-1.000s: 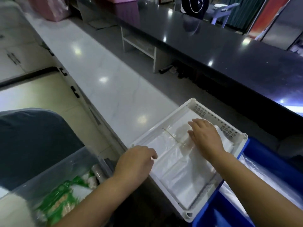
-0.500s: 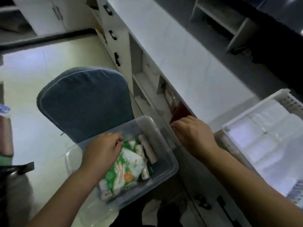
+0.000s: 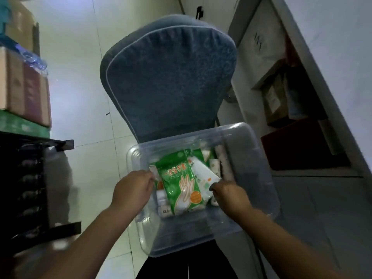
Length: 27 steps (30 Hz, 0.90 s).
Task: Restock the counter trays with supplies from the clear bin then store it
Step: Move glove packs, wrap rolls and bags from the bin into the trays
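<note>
The clear bin rests on the seat of a blue padded chair, right below me. Inside it lies a green glove packet on top of a white packet, with small rolls beside them. Both my hands are inside the bin. My left hand pinches the left edge of the green packet. My right hand curls its fingers over the right edge of the white packet. The counter trays are out of view.
White counter cabinets stand at the right, with an open shelf holding boxes and a dark red box. Stacked cartons and a black rack stand at the left. Pale floor tiles lie between them and the chair.
My view swung from the counter tray down to the bin on the chair. My right hand came off the counter edge into the bin, and both hands now hold packets.
</note>
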{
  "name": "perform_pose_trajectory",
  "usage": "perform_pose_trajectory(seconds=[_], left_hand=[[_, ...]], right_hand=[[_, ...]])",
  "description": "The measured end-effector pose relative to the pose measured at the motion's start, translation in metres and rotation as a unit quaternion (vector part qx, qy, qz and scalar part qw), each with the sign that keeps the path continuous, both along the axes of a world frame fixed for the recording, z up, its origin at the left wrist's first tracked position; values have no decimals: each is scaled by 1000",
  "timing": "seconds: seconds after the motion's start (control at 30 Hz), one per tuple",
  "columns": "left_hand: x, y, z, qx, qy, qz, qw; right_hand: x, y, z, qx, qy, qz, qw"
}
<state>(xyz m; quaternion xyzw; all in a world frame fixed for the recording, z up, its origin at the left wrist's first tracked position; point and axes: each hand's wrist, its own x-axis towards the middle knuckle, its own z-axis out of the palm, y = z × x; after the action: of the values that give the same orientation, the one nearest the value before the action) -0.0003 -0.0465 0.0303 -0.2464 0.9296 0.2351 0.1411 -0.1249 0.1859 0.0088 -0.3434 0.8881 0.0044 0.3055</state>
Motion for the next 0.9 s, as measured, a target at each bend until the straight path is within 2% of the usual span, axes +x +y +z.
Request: perform_pose_trajectory(seconds=[0.07, 0.13, 0.27, 0.33, 0.47, 0.57, 0.7, 0.77, 0.83, 0.87, 0.9], left_hand=[[1, -3, -19, -26, -34, -41, 998], [3, -5, -37, -56, -68, -88, 992], [7, -11, -71, -101, -80, -125, 984], [9, -13, -82, -110, -77, -126, 983], [14, -14, -95, -129, -40, -107, 985], [15, -12, -93, -138, -32, -108, 984], [18, -4, -82, -109, -46, -81, 990], [14, 2, -68, -70, -25, -22, 997], [6, 11, -53, 52, 4, 89, 995], [0, 14, -44, 163, 3, 173, 971], [-3, 16, -39, 275, -1, 249, 929]], right_hand=[[5, -13, -39, 34, -14, 53, 998], [8, -24, -81, 19, -16, 40, 999], [16, -47, -145, -8, -34, -109, 993], [24, -57, -165, 5, -79, -192, 978], [39, -75, -178, -15, -170, -333, 927], [52, -81, -167, -52, -188, -342, 919], [51, -74, -124, -149, -192, -369, 897], [44, -67, -96, -217, -224, -401, 861], [35, -61, -69, -282, -271, -438, 809], [31, -59, -58, -313, -303, -450, 779], [28, -59, -48, -336, -332, -455, 755]])
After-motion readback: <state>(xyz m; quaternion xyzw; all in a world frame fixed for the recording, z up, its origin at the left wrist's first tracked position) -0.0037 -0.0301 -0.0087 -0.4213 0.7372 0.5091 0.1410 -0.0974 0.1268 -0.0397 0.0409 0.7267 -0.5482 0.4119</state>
